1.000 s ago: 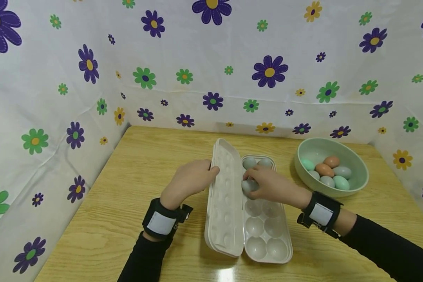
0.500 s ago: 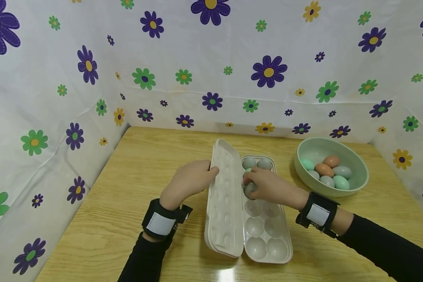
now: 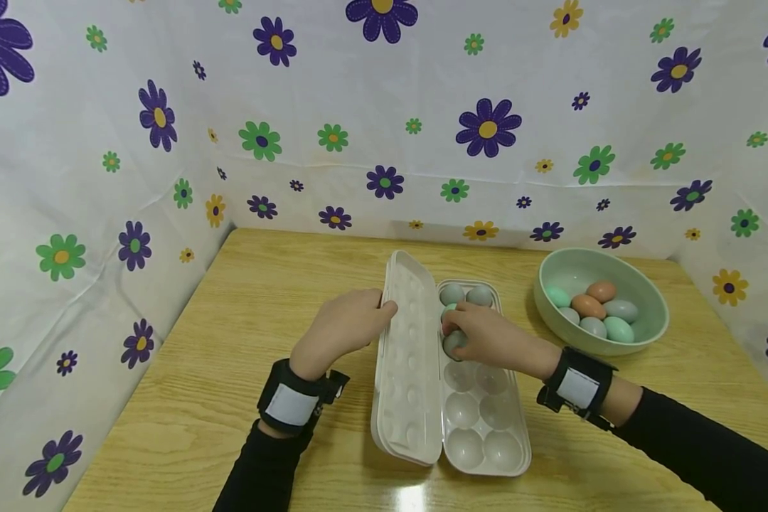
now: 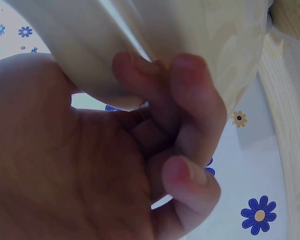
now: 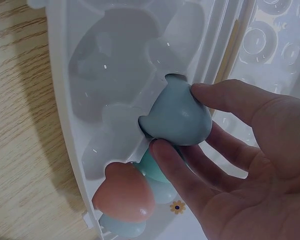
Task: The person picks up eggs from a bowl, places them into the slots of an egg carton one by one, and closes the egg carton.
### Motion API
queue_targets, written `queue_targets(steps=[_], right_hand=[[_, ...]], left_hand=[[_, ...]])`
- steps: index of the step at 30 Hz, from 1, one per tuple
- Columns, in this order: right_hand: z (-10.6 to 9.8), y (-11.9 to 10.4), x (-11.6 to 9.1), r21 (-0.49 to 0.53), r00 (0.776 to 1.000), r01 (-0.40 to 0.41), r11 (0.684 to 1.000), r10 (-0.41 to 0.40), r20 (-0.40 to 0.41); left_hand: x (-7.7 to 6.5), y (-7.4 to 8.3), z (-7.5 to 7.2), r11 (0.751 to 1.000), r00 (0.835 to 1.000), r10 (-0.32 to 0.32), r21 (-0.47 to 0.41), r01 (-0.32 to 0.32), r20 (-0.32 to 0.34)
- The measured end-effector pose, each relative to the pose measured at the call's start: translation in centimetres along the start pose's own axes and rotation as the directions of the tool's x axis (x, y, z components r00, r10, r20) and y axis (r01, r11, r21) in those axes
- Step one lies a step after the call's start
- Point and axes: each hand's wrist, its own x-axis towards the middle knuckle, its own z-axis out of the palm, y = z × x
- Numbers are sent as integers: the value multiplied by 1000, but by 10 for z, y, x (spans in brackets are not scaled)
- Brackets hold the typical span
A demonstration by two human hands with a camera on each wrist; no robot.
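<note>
My left hand [image 3: 345, 327] grips the raised lid [image 3: 412, 363] of a white plastic egg box by its far left edge, thumb on the inner face. In the left wrist view its fingers [image 4: 190, 85] curl at the lid. My right hand [image 3: 496, 338] pinches a grey-blue egg [image 5: 180, 115] between thumb and fingers. The egg sits in or just at a cup in the hinge-side column of the egg tray [image 3: 464, 411]. Behind it lie a green egg [image 5: 152, 167], a brown egg [image 5: 124, 192] and two grey-blue eggs, one of them at the outer corner [image 5: 122, 226].
A pale green bowl [image 3: 653, 313] with several brown, green and grey eggs stands right of the box, near the back. Bare cups fill the near part of the tray. Flowered cloth [image 3: 358, 171] hangs behind the wooden table [image 3: 281, 270] and along its sides.
Over the last second my right hand has moved slightly, and its egg has shifted a little toward me and turned. During the latest half second both hands stay nearly still.
</note>
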Motion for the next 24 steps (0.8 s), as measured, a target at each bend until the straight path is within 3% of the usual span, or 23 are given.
queue_targets(steps=[24], right_hand=[[1, 1, 0, -14, 1000, 18, 1000, -18, -9]], left_hand=[[0, 0, 0, 1000, 1000, 2, -7, -2, 3]])
